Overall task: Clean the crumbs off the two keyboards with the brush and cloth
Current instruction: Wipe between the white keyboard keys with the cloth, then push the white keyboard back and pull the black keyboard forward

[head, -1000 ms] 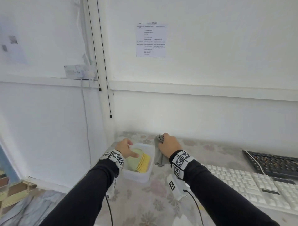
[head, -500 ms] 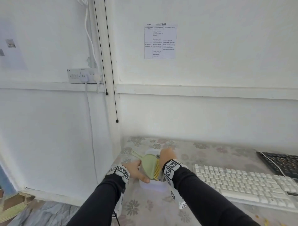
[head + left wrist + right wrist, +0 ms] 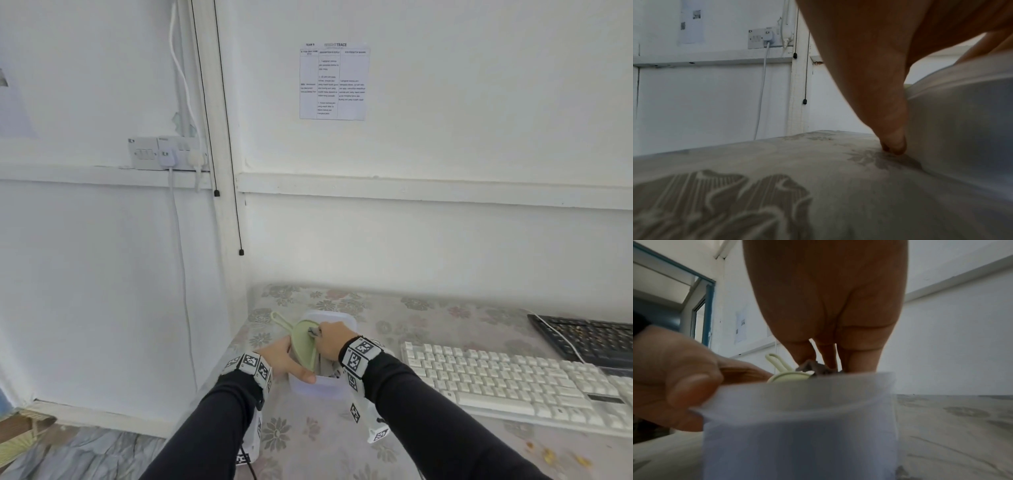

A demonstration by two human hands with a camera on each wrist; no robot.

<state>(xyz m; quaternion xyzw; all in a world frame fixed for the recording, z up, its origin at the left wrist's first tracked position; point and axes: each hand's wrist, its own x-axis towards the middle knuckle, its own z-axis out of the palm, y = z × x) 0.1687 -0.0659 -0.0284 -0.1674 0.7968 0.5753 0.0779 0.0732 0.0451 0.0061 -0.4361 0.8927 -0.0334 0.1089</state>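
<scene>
A translucent white container (image 3: 317,389) (image 3: 797,426) stands at the table's left end. A pale green brush and dustpan set (image 3: 303,346) (image 3: 789,376) stands on edge inside it, handle sticking up to the left. My left hand (image 3: 284,359) (image 3: 894,146) grips the container's near left corner, thumb over the rim, one finger down its outer wall (image 3: 962,121) touching the table. My right hand (image 3: 332,342) (image 3: 826,365) pinches a grey cloth (image 3: 313,331) (image 3: 813,368) inside the container beside the brush. A white keyboard (image 3: 496,380) lies to the right, a black keyboard (image 3: 589,337) behind it.
The flower-patterned table (image 3: 308,442) ends just left of the container, against a white wall with a socket (image 3: 164,154) and hanging cords. Yellow crumbs (image 3: 548,455) lie on the table in front of the white keyboard.
The brush set went from lying flat in the container to standing on edge. My right hand carried the cloth from beside the container down into it. My left hand dropped to the container's rim.
</scene>
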